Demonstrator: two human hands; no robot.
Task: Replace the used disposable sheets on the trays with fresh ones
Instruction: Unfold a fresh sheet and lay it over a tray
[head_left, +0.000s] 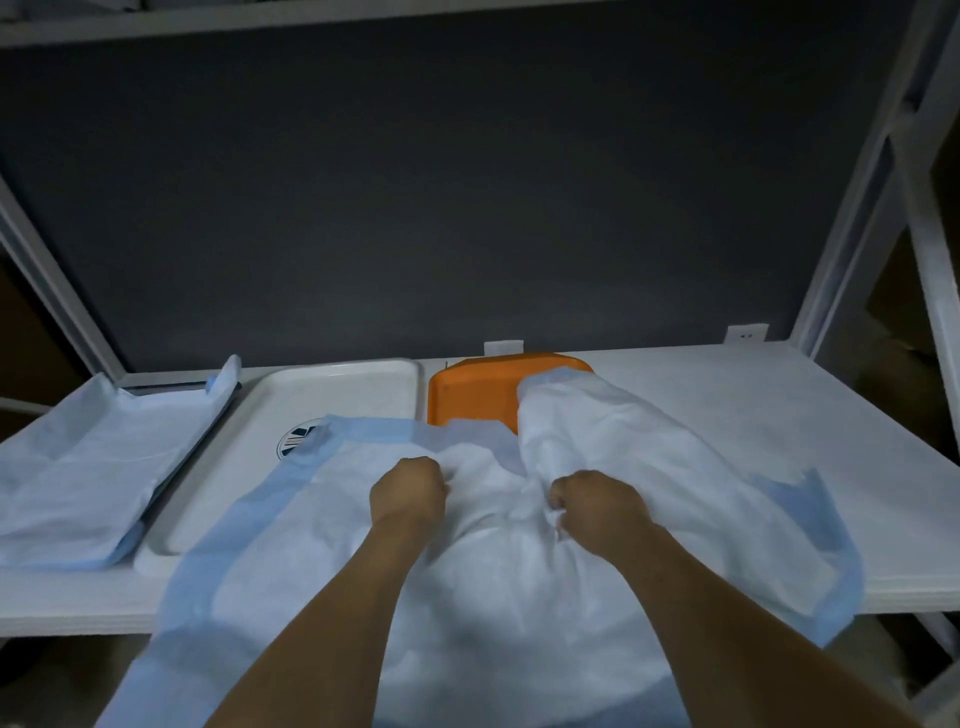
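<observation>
You are gripping the big sheet (311, 519) with both hands near its middle. Your left hand (408, 488) is curling into a fist, its fingers closing on a bunch of the white material. Your right hand (597, 506) is doing the same just beside it, its fingers pinching a crumpled fold. The two fists are sitting near each other but apart.

The sheet is lying across the front of the shelf (753, 405) and hanging over its front edge towards you. Its left blue border is running from far to near, slanting to your left and overlapping the near right corner of the white tray (332, 384). Its right part is rising in a loose hump that is covering the right side of the orange tray (467, 395). With the middle bunched, you cannot tell its long axis.

The white tray and the orange tray are sitting side by side at the back, nearly touching. To the left, a folded sheet (78, 478) is lying on a dark tray (208, 421), just beside the white tray.

Bare shelf surface is showing to the right of the sheet, reaching to the slanted frame post (857, 208). The dark back panel (441, 182) is closing off the far edge.
</observation>
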